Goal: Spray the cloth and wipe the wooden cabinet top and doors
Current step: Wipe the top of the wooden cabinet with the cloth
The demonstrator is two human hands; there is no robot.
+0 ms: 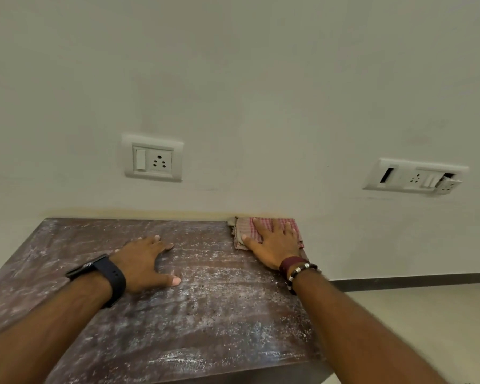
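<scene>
Presently your right hand (272, 243) lies flat with fingers spread on the folded pink-and-white checked cloth (243, 231), pressing it against the dark brown wooden cabinet top (205, 314) at its far right corner, where the cloth's back edge sits against the pale wall (233, 79). Your left hand (147, 261) is flat and released, fingers straight, braced on the bare wood left of centre and well apart from the cloth; it holds nothing. The top carries a whitish, streaked film over most of its surface, heaviest toward the near edge, so I judge the wiping to be at an early stage; the doors are out of view and no spray bottle is visible. The cloth appears thin, soft and limp, folded in several layers, and will likely bunch or unfold if pushed from one edge. Keep your palm over its middle with fingers spread to its margins, and bear down evenly. A damp cloth may drag on this rough-looking film. Two white socket plates, one on the left (153, 159) and one with a damaged cover on the right (414, 177), sit on the wall above; keep moisture clear of them.
</scene>
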